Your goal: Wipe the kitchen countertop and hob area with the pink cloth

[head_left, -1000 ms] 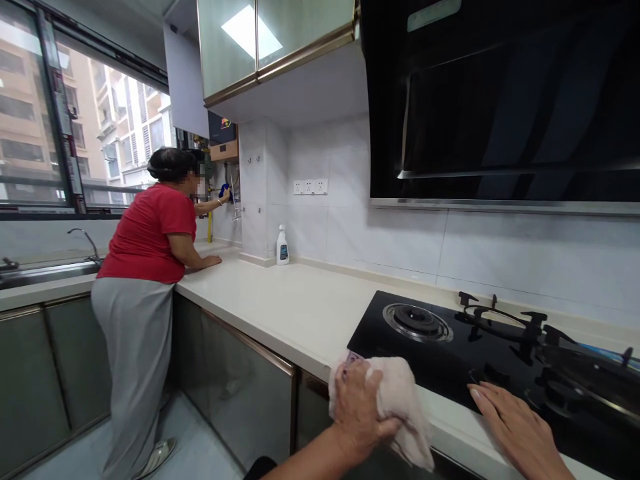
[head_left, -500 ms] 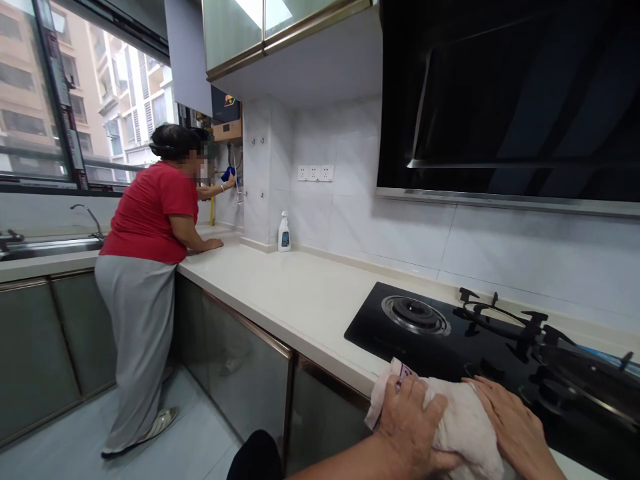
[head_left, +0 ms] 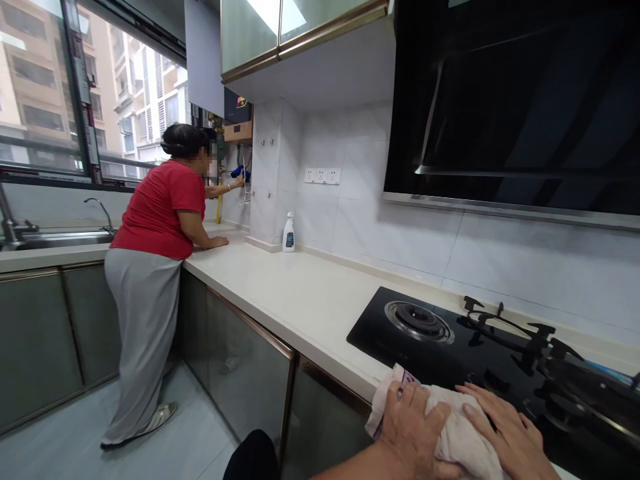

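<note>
- Far left: a sink [head_left: 55, 239] with a curved tap [head_left: 103, 212] sits under the window [head_left: 45, 93], set into the counter run along that wall.
- Left of centre: a co-worker in a red shirt [head_left: 160, 207] stands at the corner. One hand [head_left: 219, 242] is planted flat on the countertop [head_left: 300, 300], probably as a prop for the lean. The other hand [head_left: 239, 179] is raised to a blue item by the wall pipes; it is too small to identify.
- Centre, far: a white spray bottle [head_left: 289, 233] stands upright against the tiled pillar, well apart from everyone's hands. A strip of sockets [head_left: 323, 175] is on the wall above it.
- Centre, near: glass-fronted cabinet doors [head_left: 245, 387] run below the counter, all closed.
- Right of centre: the black glass hob [head_left: 400, 340] is set flush in the counter. Its bare burner [head_left: 419, 321] is on the left and a pan grate [head_left: 510, 330] lies further right, under the dark hood [head_left: 525, 107].
- Near right: a pale cloth [head_left: 460, 433] lies bunched on the hob's near edge, where the glass meets the counter lip.
- The wearer's left hand [head_left: 417, 427] is clenched around the cloth's left end, fingers curled over the bunch, a hold that likely keeps it gathered.
- The right hand [head_left: 505, 433] lies flat and uncurled on the cloth's right side, fingers spread, apparently pressing it to the glass rather than grasping.
- Far right: a dark pan [head_left: 590, 380] rests on the right-hand burner, partly cut off by the frame.
</note>
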### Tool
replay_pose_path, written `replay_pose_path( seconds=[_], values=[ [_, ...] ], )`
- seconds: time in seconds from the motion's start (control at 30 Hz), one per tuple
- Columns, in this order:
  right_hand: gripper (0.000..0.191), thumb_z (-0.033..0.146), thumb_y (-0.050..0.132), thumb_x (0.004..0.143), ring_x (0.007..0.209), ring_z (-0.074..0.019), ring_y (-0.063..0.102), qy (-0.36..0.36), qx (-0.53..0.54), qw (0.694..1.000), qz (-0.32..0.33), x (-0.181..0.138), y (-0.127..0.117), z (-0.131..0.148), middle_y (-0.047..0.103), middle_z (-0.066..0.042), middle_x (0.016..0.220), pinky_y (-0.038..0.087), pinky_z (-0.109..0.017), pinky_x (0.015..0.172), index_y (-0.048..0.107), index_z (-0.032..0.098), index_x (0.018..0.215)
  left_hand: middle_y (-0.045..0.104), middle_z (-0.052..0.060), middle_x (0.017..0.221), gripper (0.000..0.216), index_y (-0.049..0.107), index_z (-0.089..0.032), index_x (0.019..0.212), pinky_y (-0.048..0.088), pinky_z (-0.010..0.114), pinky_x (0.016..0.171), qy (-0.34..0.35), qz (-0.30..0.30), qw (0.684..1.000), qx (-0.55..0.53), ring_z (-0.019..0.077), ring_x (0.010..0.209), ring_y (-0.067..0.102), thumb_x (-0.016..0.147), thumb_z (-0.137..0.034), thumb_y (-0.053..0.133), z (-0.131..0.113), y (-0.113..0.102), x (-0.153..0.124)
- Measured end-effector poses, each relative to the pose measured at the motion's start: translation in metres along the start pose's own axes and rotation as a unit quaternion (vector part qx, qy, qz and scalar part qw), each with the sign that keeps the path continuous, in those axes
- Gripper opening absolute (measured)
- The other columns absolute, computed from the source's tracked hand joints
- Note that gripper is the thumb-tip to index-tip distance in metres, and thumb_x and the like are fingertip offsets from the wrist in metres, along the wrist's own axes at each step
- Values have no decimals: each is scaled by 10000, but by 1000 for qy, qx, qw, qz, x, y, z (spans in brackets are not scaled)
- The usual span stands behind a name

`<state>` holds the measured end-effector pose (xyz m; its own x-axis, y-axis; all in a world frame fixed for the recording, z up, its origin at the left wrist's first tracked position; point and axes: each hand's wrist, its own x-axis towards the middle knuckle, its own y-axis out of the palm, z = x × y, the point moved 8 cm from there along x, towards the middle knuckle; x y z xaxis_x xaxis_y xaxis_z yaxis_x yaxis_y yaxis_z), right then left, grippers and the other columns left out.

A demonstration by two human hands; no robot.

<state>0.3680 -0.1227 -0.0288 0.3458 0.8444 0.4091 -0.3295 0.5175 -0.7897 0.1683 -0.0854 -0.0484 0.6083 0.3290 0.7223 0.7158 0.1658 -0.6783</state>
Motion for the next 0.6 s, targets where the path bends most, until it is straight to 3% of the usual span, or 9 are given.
replay_pose_path(
  seconds=[0.17,0.4,0.6],
  values=[
    [576,778,507,741,1338,-371,548,11,-20,999,31,-1,1,-7,673,-28,1374,366,-639,1144,750,360,1052,629,156,1330,951,477,-295,1440,423,608,1064,8,8,1000,14,391,1218,588,673,-778,765,-2,-5,0],
    [538,790,470,793,1404,-352,479,30,37,999,24,-11,1,-4,640,11,1421,193,-660,1217,749,372,984,569,132,1433,909,430,-301,1488,405,598,1100,27,21,999,8,370,1288,545,758,-763,711,-4,-23,-1],
    [520,776,451,842,1366,-344,509,19,38,999,19,-13,-4,5,655,0,1400,203,-635,1216,732,339,870,535,135,1460,892,409,-292,1512,376,586,1118,55,85,995,-17,357,1325,503,794,-716,727,-4,-40,3]
  ],
)
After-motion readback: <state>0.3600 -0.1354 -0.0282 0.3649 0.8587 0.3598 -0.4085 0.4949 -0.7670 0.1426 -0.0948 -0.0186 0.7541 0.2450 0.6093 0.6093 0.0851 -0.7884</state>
